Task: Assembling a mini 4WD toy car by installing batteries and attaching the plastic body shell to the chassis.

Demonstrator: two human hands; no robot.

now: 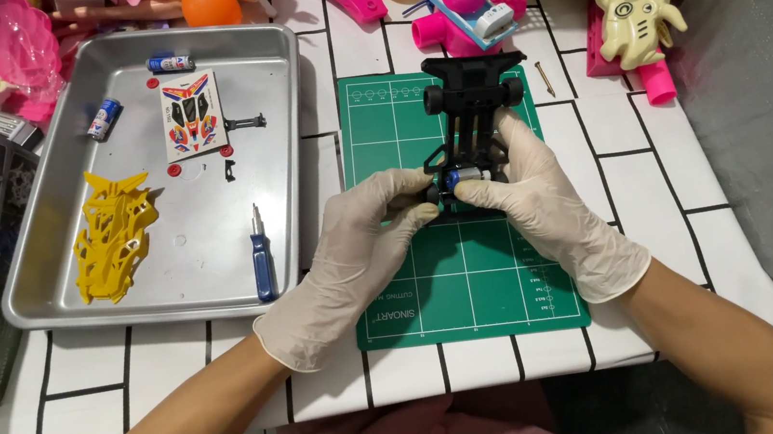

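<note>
Both gloved hands grip the black chassis (474,129) over the green mat (471,275): left hand (361,249), right hand (540,199) pinching a battery (465,177) at its near end. Seating step, likely; next needs firm, aligned press.

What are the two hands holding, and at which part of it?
Both the left hand and the right hand hold the black toy car chassis at its near end, fingertips around a small silver-blue motor.
</note>
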